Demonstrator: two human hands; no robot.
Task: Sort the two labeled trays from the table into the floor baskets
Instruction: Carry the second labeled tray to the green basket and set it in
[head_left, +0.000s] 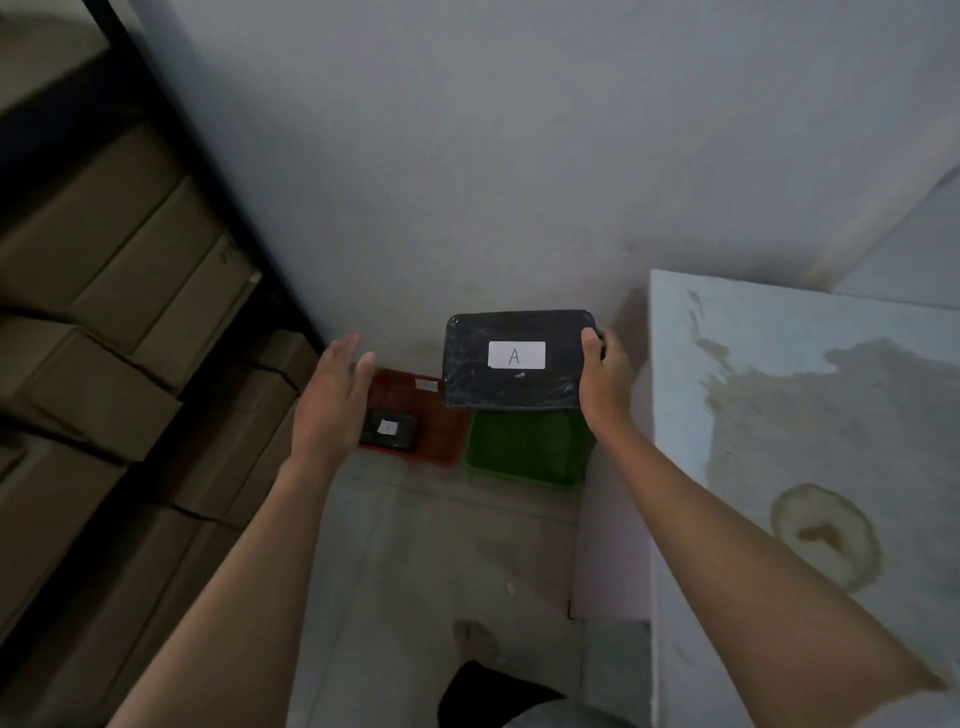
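A black wrapped tray with a white label reading "A" is held in the air by its right edge in my right hand. It hangs above the green floor basket and partly over the red floor basket. A second black tray with a white label lies inside the red basket. My left hand hovers open, fingers spread, above the left side of the red basket and holds nothing.
A stained white table stands at the right, close to the green basket. Stacked cardboard boxes on a dark rack fill the left. My foot is on the tiled floor below the baskets.
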